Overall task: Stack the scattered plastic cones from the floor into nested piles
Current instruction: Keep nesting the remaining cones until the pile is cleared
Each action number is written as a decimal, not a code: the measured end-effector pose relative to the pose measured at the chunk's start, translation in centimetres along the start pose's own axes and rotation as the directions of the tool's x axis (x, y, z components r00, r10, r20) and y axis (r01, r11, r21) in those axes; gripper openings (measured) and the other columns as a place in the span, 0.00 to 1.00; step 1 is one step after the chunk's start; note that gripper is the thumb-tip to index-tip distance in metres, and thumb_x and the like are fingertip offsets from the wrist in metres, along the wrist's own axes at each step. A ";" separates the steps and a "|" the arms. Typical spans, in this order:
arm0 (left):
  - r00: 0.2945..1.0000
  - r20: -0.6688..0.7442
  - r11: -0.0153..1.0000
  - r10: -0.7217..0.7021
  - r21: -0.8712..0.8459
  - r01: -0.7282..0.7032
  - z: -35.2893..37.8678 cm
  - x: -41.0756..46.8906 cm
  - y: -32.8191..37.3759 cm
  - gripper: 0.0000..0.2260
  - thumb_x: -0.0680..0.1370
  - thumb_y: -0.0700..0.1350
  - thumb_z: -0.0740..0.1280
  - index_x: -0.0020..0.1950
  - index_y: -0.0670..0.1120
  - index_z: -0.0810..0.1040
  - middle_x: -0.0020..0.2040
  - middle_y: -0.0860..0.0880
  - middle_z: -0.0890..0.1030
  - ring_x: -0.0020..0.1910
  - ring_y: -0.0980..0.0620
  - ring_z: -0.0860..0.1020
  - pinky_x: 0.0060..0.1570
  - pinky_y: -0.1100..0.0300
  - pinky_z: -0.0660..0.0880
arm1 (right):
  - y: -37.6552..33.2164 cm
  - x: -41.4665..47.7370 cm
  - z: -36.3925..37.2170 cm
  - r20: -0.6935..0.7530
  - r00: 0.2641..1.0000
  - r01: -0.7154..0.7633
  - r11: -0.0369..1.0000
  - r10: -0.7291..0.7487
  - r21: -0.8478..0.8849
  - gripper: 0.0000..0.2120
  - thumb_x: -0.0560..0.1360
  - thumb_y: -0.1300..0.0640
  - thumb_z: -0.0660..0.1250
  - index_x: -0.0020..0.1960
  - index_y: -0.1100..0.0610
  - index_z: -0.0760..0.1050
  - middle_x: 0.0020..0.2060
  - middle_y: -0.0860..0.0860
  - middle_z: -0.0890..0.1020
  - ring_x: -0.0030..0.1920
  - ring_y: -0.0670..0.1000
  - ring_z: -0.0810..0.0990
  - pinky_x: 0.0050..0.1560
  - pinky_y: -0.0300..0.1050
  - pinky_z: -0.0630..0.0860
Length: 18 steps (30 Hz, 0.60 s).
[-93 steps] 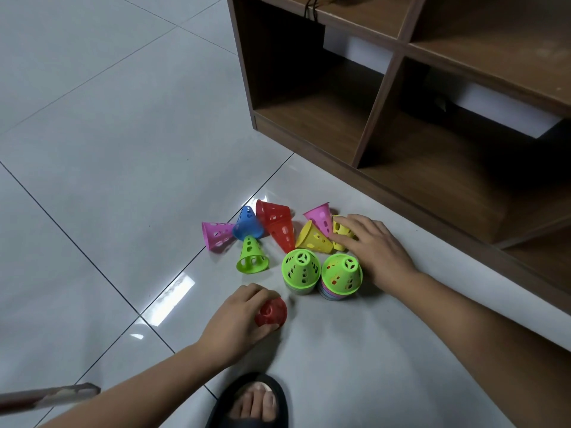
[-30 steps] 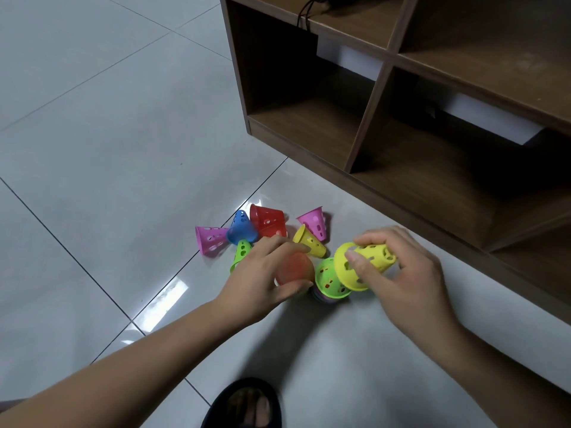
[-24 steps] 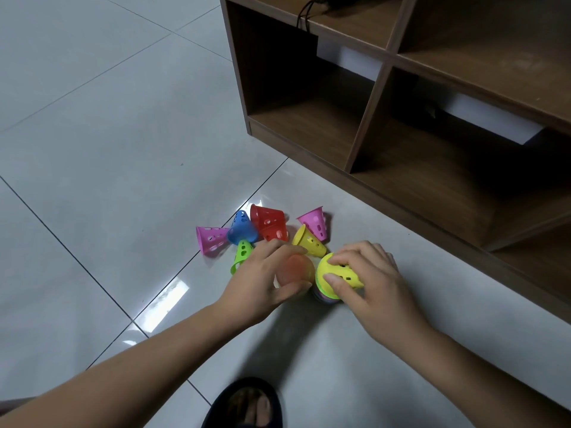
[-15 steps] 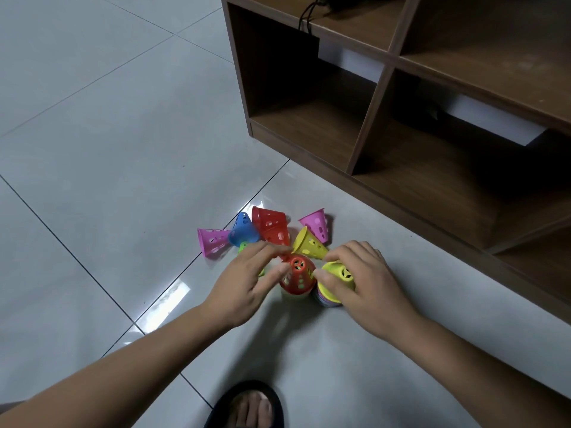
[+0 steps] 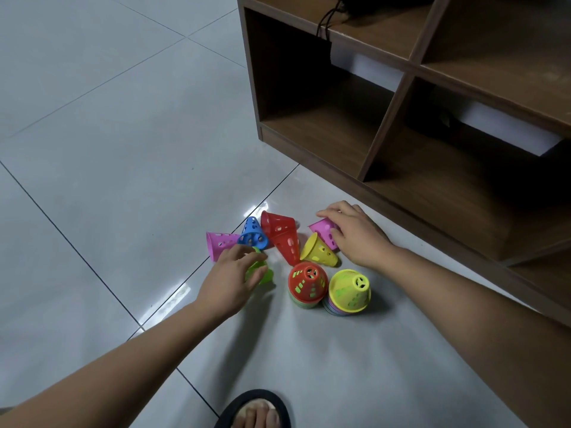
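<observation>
Two nested piles stand upright on the tiled floor: one topped by a red cone (image 5: 307, 281), one topped by a yellow cone (image 5: 350, 290). My left hand (image 5: 233, 274) curls around a small green cone (image 5: 261, 273) left of the piles. My right hand (image 5: 353, 234) grips a pink cone (image 5: 321, 227) lying near the shelf. Loose cones lie between my hands: a pink one (image 5: 219, 244), a blue one (image 5: 253, 233), a long red one (image 5: 282, 236) and a yellow one (image 5: 319, 251).
A brown wooden shelf unit (image 5: 386, 125) stands right behind the cones, its bottom edge close to my right hand. A black cable (image 5: 324, 24) hangs in it. My sandalled foot (image 5: 255, 410) is at the bottom edge. Glossy tiles (image 5: 108, 149) stretch to the left.
Both hands left the piles, which now carry the red and yellow cones. My left hand moved left onto the green cone; my right hand reached back to the pink cone.
</observation>
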<state>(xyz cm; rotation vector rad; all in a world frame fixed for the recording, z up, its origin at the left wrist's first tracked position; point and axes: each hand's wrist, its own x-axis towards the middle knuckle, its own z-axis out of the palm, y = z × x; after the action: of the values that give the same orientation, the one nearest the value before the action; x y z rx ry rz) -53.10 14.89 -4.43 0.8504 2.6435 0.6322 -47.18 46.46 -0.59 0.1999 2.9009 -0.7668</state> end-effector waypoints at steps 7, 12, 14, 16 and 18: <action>0.999 0.004 0.998 -0.035 -0.045 0.035 0.5 -1.1 -0.6 0.07 0.80 0.57 0.73 0.51 0.54 0.82 0.60 0.56 0.76 0.60 0.51 0.76 0.57 0.54 0.77 | 1.8 -0.3 0.1 0.015 1.000 0.001 0.967 0.003 -0.255 0.24 0.84 0.53 0.64 0.78 0.44 0.67 0.66 0.50 0.74 0.65 0.55 0.73 0.61 0.53 0.75; 0.989 0.025 0.989 -0.143 -0.044 0.144 0.1 -1.9 -0.3 0.20 0.74 0.52 0.76 0.63 0.55 0.75 0.66 0.55 0.73 0.58 0.49 0.77 0.48 0.58 0.73 | 4.0 -2.4 0.6 -0.058 0.988 -0.151 0.977 0.144 -0.153 0.16 0.82 0.54 0.68 0.69 0.50 0.70 0.60 0.55 0.81 0.58 0.61 0.80 0.53 0.54 0.78; 0.978 0.063 0.979 -0.198 -0.032 0.201 -0.1 -2.1 -0.6 0.27 0.73 0.52 0.76 0.70 0.55 0.72 0.67 0.54 0.74 0.60 0.49 0.78 0.50 0.55 0.76 | 4.8 -3.0 0.9 -0.087 0.959 -0.267 0.963 0.268 0.026 0.12 0.81 0.54 0.70 0.63 0.52 0.74 0.55 0.54 0.84 0.54 0.60 0.82 0.52 0.53 0.79; 0.965 0.095 0.969 -0.244 -0.017 0.247 -0.1 -2.4 -0.8 0.28 0.74 0.54 0.74 0.72 0.56 0.70 0.65 0.52 0.78 0.58 0.49 0.79 0.52 0.53 0.80 | 5.5 -3.8 1.2 -0.108 0.914 -0.369 0.912 0.391 0.178 0.08 0.80 0.53 0.73 0.56 0.54 0.77 0.47 0.51 0.84 0.50 0.57 0.82 0.48 0.49 0.76; 0.963 0.088 0.966 -0.256 -0.018 0.258 -0.3 -2.8 -0.9 0.26 0.75 0.57 0.73 0.71 0.57 0.71 0.61 0.52 0.82 0.55 0.49 0.80 0.52 0.52 0.80 | 6.0 -4.5 1.4 -0.130 0.872 -0.421 0.858 0.472 0.294 0.06 0.79 0.53 0.74 0.50 0.54 0.79 0.42 0.49 0.84 0.46 0.55 0.83 0.45 0.48 0.74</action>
<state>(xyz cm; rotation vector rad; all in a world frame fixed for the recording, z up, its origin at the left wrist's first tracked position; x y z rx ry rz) -51.44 12.45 -4.24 0.5003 2.6000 0.5525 -41.65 50.53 -3.91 0.9982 2.7342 -1.0745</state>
